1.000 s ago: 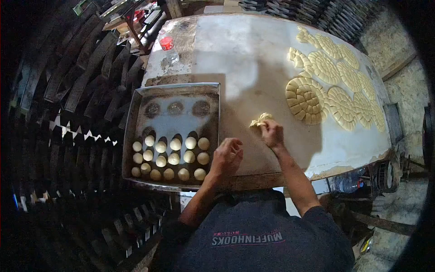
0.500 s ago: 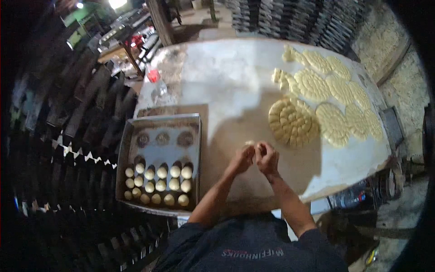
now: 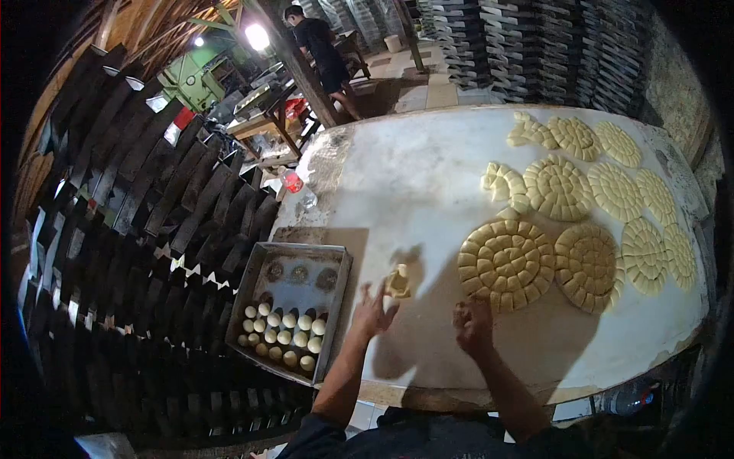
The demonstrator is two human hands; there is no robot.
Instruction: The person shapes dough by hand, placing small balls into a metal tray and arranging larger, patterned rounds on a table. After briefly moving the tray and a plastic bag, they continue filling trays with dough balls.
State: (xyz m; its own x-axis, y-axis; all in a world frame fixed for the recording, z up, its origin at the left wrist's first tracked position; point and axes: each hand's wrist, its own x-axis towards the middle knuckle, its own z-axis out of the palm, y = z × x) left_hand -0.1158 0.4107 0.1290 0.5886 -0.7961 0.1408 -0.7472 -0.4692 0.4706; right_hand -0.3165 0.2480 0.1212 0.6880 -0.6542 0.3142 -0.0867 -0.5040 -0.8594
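My left hand (image 3: 371, 312) is open over the table, its fingers spread, just left of a small pale piece (image 3: 399, 283) that looks like dough. My right hand (image 3: 474, 327) is closed near the lower edge of a large round of cut dough (image 3: 506, 262); whatever its fingers may hold is hidden. That round is scored into many small pieces arranged in rings. A second dough round (image 3: 585, 264) lies against it on the right. Left of my left hand, a square metal tray (image 3: 345, 287) holds rows of smooth dough balls (image 3: 284, 336) at its near end.
More flattened dough rounds (image 3: 615, 191) cover the table's right side, with a few loose dough pieces (image 3: 502, 183) beside them. A clear bottle with a red cap (image 3: 293, 182) lies at the far left edge. Stacked dark trays (image 3: 160, 183) rise at left. A person (image 3: 321, 53) stands beyond the table.
My hands were close together and have moved apart; the left has opened and gone left, the right stays closed. The small pale piece now lies clear of the fingers. The view has tilted upward.
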